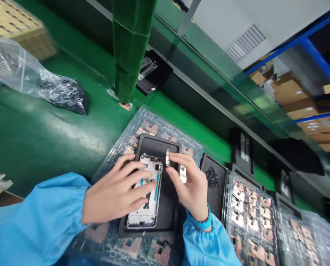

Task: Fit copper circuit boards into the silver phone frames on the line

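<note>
A silver phone frame lies in a black jig that rests on a clear blister tray. My left hand lies flat on the frame, fingers spread across its middle. My right hand pinches a small metallic part between thumb and forefinger, just above the frame's top right corner. Both arms wear blue sleeves.
Clear trays of copper-coloured parts sit to the right. A black tray with small dark bits is beside my right hand. More black jigs with frames stand along the green conveyor. A plastic bag lies at left, a green post behind.
</note>
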`<state>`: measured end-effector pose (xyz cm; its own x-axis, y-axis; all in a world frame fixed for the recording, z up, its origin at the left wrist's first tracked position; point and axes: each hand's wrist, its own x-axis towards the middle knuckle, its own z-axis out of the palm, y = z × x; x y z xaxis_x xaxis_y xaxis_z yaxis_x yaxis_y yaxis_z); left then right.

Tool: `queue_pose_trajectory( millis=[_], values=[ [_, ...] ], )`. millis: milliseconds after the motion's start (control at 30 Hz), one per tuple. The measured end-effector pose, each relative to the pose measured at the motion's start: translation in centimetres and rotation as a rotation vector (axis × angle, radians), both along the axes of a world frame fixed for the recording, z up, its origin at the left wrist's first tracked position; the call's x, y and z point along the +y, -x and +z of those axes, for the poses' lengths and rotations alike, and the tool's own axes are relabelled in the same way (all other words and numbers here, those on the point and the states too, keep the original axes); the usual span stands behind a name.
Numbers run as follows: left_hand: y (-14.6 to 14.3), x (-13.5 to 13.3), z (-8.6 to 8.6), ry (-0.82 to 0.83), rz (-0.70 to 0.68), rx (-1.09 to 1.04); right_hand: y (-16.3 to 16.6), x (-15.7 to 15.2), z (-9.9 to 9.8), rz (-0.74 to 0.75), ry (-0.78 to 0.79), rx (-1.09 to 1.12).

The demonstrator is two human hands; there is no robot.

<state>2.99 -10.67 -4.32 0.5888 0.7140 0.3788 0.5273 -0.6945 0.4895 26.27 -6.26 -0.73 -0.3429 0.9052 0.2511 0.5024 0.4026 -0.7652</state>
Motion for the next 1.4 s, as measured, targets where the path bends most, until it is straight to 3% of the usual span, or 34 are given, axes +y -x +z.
queue_pose_trajectory(
  millis=[133,400,1400],
  values=[
    [0.3,-1.0,0.2,-0.123,-0.054,0.032,0.9,0.3,0.3,0.228,-0.157,-0.322],
    [0.1,-1.1,-0.1,-0.133,-0.119,-0.074,1.5,-0.2,0.5,0.360,-0.146,-0.550],
    [0.0,-1.5,-0.4,-0.049,-0.137,-0.112,2.0,-0.4,-0.2,0.277,-0.035,-0.514]
  ],
)
